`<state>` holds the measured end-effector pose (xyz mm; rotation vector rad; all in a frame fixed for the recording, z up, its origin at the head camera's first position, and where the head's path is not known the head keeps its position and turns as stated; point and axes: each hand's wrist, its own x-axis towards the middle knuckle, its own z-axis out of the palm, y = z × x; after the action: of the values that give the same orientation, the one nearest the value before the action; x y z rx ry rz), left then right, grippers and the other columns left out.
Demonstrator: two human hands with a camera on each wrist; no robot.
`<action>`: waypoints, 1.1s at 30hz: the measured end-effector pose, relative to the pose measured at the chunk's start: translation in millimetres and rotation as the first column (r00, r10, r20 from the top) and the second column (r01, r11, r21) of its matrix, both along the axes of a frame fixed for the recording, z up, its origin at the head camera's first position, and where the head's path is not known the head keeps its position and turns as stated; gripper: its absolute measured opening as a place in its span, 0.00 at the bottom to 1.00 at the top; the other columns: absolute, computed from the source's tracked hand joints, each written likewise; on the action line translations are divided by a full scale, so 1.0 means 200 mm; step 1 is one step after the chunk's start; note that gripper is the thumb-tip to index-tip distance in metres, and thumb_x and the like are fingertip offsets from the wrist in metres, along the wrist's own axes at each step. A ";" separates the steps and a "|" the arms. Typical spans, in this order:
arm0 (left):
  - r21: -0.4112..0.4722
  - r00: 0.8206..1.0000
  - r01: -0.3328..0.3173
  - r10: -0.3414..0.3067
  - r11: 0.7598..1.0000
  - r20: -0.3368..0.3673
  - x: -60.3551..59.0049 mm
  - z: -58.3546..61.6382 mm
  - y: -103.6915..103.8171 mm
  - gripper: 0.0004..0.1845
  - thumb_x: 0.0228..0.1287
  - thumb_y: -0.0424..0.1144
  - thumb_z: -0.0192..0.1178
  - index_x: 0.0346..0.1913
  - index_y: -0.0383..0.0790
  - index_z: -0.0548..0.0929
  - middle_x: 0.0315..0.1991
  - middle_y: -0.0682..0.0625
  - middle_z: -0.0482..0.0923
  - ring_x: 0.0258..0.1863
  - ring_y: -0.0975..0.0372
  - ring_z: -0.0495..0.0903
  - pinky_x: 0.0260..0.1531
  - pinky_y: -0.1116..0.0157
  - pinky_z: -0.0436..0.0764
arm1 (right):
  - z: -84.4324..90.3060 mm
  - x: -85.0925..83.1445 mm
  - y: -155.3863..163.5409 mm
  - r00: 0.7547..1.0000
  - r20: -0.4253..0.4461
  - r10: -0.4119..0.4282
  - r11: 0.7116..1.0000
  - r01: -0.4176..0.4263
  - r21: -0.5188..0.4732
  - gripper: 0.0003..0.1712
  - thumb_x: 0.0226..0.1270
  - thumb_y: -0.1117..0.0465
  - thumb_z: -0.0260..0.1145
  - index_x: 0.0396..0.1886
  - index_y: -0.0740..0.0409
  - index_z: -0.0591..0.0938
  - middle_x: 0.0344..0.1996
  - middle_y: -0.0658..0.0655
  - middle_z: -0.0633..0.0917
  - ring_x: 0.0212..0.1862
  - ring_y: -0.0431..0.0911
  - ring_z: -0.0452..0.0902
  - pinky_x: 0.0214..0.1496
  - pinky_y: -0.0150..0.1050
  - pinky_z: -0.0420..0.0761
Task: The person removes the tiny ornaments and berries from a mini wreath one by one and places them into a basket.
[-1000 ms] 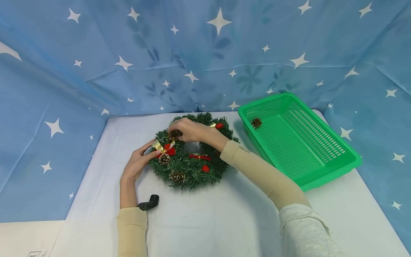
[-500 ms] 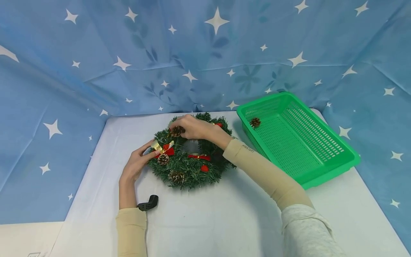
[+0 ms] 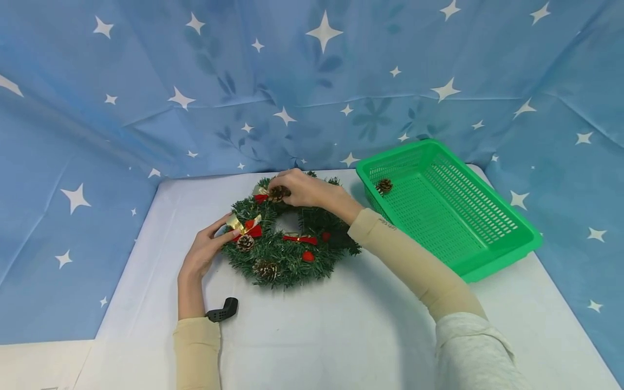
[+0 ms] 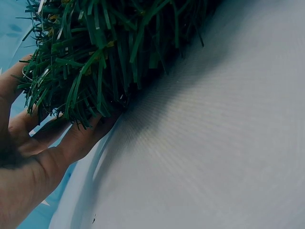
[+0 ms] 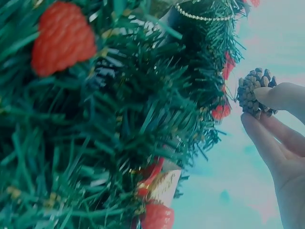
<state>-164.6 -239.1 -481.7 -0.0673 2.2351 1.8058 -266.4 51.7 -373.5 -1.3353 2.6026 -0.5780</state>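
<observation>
While the right hand [image 3: 298, 189] pinches a pine cone [image 3: 278, 193] at the wreath's [image 3: 287, 254] far edge and the left hand [image 3: 205, 250] steadies the near-left rim, a hard tug could drag the wreath across the counter [image 3: 312, 325].

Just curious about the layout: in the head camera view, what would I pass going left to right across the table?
Left hand → wreath → green basket. The black object and the right hand with its pinecone overlap these, so they are left out.

Head view above; wrist close-ups sharing wreath [image 3: 287, 238].
</observation>
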 end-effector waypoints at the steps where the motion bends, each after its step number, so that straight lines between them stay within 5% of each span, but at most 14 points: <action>1: 0.000 1.000 0.000 0.000 1.000 0.001 0.00 0.00 0.00 0.42 0.72 0.52 0.66 0.82 0.51 0.59 0.85 0.50 0.42 0.83 0.46 0.34 0.78 0.39 0.51 | 0.00 0.00 0.01 1.000 -0.004 0.000 1.000 0.000 -0.002 0.25 0.68 0.75 0.66 0.64 0.63 0.82 0.60 0.62 0.84 0.57 0.53 0.83 0.54 0.42 0.83; 8: -0.002 1.000 -0.002 0.002 1.000 0.002 0.00 0.00 0.00 0.42 0.71 0.52 0.66 0.82 0.51 0.59 0.85 0.50 0.42 0.83 0.45 0.34 0.78 0.38 0.50 | 0.02 0.00 0.06 1.000 -0.020 -0.022 1.000 0.022 -0.014 0.27 0.67 0.77 0.65 0.64 0.59 0.83 0.60 0.62 0.84 0.41 0.51 0.80 0.40 0.40 0.72; 14: -0.002 1.000 -0.001 0.001 1.000 0.011 0.00 0.00 0.00 0.42 0.71 0.51 0.66 0.82 0.52 0.58 0.85 0.49 0.40 0.83 0.44 0.34 0.77 0.36 0.49 | 0.02 -0.01 0.11 0.999 -0.023 -0.034 0.999 0.034 -0.025 0.25 0.67 0.76 0.66 0.63 0.63 0.83 0.59 0.64 0.84 0.53 0.55 0.83 0.50 0.43 0.80; 21: 0.008 1.000 -0.010 0.010 1.000 0.020 0.00 -0.01 0.00 0.42 0.71 0.52 0.67 0.82 0.52 0.59 0.85 0.49 0.40 0.83 0.46 0.35 0.77 0.37 0.49 | 0.03 -0.03 0.17 0.998 -0.025 -0.054 0.997 0.053 -0.047 0.24 0.65 0.77 0.67 0.62 0.66 0.83 0.58 0.66 0.84 0.56 0.57 0.83 0.53 0.46 0.84; 26: 0.000 1.000 -0.005 0.005 1.000 0.017 0.00 -0.02 0.00 0.42 0.71 0.52 0.67 0.82 0.52 0.59 0.85 0.49 0.41 0.83 0.45 0.37 0.76 0.39 0.57 | 0.03 -0.04 0.22 0.997 -0.029 -0.068 0.995 0.066 -0.073 0.24 0.64 0.78 0.67 0.60 0.67 0.83 0.57 0.66 0.85 0.55 0.57 0.84 0.53 0.45 0.86; 31: -0.015 1.000 -0.010 0.010 1.000 0.014 0.00 -0.02 0.01 0.42 0.71 0.54 0.66 0.82 0.54 0.60 0.85 0.50 0.42 0.83 0.47 0.40 0.61 0.49 0.66 | 0.04 -0.05 0.26 0.996 -0.039 -0.083 0.994 0.080 -0.071 0.25 0.63 0.78 0.66 0.60 0.68 0.83 0.57 0.66 0.85 0.49 0.55 0.86 0.47 0.43 0.86; 33: -0.015 1.000 -0.012 0.012 1.000 0.015 0.00 -0.01 0.01 0.42 0.70 0.54 0.66 0.82 0.54 0.61 0.85 0.50 0.42 0.83 0.47 0.38 0.66 0.49 0.64 | 0.04 -0.04 0.28 0.995 -0.036 -0.089 0.994 0.087 -0.072 0.26 0.62 0.79 0.66 0.60 0.68 0.83 0.59 0.66 0.84 0.45 0.54 0.85 0.43 0.41 0.83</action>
<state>-165.3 -237.9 -484.4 -0.0975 2.2421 1.7890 -275.0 107.3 -365.2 -1.2696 2.7082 -0.6693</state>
